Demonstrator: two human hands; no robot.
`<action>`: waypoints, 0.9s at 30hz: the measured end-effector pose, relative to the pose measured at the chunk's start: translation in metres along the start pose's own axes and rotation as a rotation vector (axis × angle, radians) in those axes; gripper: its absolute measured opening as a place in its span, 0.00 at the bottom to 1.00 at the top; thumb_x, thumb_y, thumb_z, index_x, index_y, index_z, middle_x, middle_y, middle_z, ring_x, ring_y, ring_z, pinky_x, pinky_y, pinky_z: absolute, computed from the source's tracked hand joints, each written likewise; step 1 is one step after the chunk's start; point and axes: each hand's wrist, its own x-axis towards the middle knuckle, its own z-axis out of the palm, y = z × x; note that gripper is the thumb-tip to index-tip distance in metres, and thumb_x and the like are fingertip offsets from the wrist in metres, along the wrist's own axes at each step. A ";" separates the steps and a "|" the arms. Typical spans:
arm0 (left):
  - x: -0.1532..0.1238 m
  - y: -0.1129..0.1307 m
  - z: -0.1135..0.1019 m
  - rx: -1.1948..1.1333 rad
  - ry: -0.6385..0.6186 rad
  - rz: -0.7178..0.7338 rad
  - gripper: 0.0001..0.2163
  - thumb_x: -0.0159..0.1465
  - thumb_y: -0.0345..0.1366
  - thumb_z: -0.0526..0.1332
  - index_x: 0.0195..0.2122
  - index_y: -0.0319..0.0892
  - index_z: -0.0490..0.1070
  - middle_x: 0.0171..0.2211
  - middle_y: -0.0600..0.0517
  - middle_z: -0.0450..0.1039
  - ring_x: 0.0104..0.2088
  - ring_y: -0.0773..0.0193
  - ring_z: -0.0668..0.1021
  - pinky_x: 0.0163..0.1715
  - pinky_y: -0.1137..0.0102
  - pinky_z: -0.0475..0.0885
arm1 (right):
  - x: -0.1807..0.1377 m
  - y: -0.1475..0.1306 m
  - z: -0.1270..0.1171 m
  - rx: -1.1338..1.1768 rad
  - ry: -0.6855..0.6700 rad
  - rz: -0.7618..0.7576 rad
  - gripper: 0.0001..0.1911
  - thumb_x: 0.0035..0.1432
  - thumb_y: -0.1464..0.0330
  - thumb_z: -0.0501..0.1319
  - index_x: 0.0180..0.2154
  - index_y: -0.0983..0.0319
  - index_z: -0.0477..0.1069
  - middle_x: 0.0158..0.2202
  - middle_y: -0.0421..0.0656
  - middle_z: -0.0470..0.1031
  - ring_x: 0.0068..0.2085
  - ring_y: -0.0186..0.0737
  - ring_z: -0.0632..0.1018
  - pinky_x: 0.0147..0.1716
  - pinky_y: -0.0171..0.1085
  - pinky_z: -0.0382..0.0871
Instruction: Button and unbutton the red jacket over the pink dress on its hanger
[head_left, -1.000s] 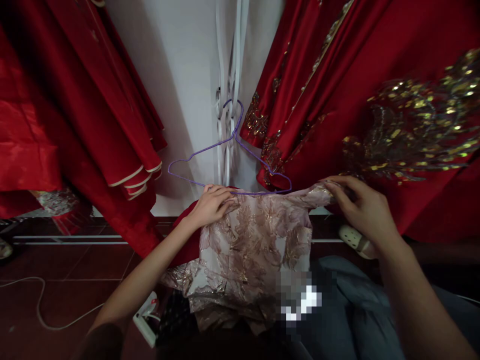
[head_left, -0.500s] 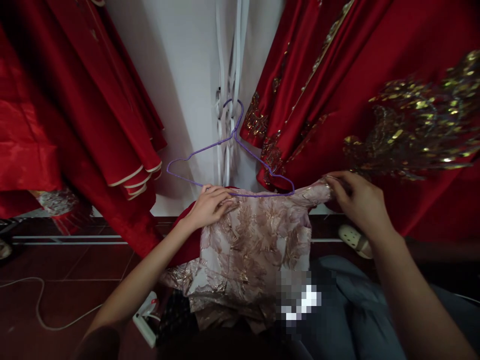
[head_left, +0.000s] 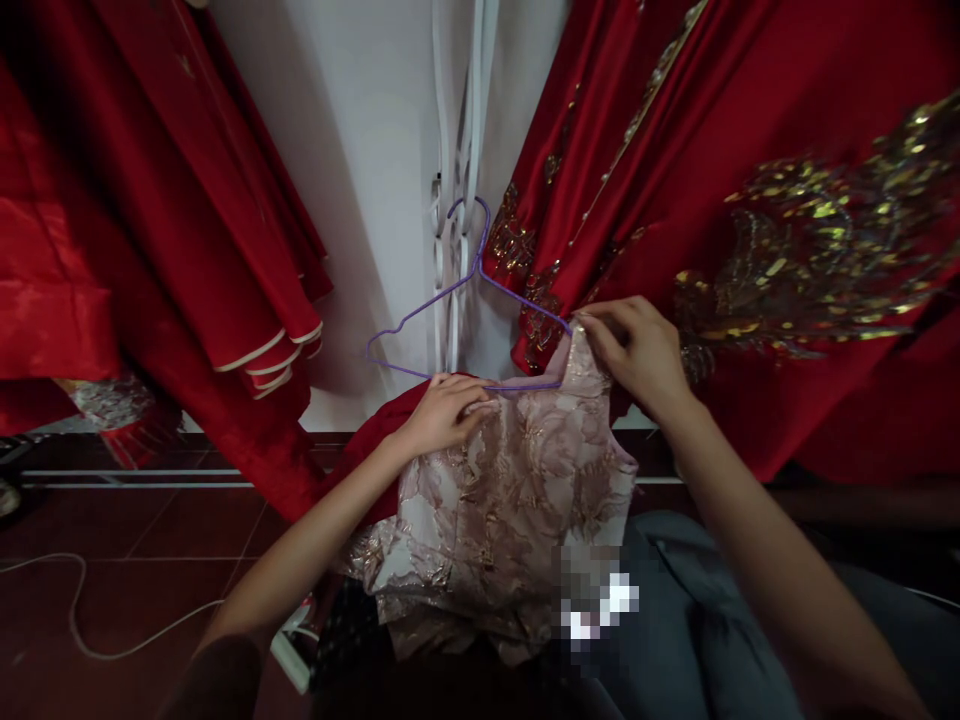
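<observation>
A pink and gold brocade dress [head_left: 517, 470] lies over my lap, its neckline against a purple wire hanger [head_left: 442, 292]. The hanger's hook is at a pale vertical strap with loops. My right hand [head_left: 637, 350] pinches the dress's right shoulder strap, which now stands up around the hanger's right end. My left hand [head_left: 450, 410] is closed on the neckline's left part, with its fingers over the hanger's lower bar. Under my left forearm and hand lies some deep red cloth [head_left: 390, 425]. The dress's lower part falls into shadow.
Red garments [head_left: 247, 250] hang at the left, and more red cloth with gold sequins [head_left: 825, 250] hangs at the right. A white power strip [head_left: 291, 655] and a cable [head_left: 79, 600] lie on the dark red tiled floor. A white horizontal rail [head_left: 150, 478] runs low behind.
My right hand has moved left and up, bringing the shoulder strap over the hanger's right end. The hanger has shifted and tilted slightly to the right; my left hand has moved slightly right.
</observation>
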 end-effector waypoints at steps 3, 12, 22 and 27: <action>0.009 0.007 0.011 -0.046 0.030 -0.020 0.08 0.66 0.39 0.53 0.37 0.44 0.70 0.48 0.52 0.73 0.47 0.63 0.73 0.47 0.65 0.61 | 0.008 -0.012 0.023 0.061 0.077 0.061 0.13 0.62 0.61 0.52 0.41 0.57 0.72 0.37 0.45 0.74 0.36 0.40 0.75 0.39 0.39 0.68; -0.012 -0.038 -0.015 -0.155 0.465 -0.272 0.13 0.66 0.42 0.52 0.35 0.41 0.72 0.36 0.48 0.75 0.39 0.62 0.74 0.42 0.68 0.66 | 0.011 -0.007 0.033 0.140 0.056 0.165 0.12 0.59 0.57 0.55 0.36 0.57 0.71 0.29 0.42 0.76 0.29 0.40 0.75 0.32 0.38 0.67; -0.072 -0.136 -0.023 -0.417 0.697 -0.732 0.18 0.55 0.51 0.61 0.33 0.38 0.75 0.34 0.48 0.77 0.36 0.62 0.75 0.37 0.71 0.68 | 0.022 0.006 0.024 0.143 0.063 0.170 0.13 0.58 0.56 0.56 0.34 0.57 0.72 0.31 0.41 0.77 0.31 0.40 0.75 0.34 0.39 0.66; -0.074 -0.135 -0.018 -0.501 0.746 -0.714 0.17 0.55 0.50 0.62 0.35 0.39 0.76 0.38 0.48 0.77 0.39 0.61 0.76 0.42 0.69 0.68 | 0.022 0.006 0.023 0.135 0.052 0.152 0.14 0.58 0.56 0.55 0.35 0.57 0.72 0.32 0.41 0.77 0.33 0.41 0.76 0.35 0.39 0.66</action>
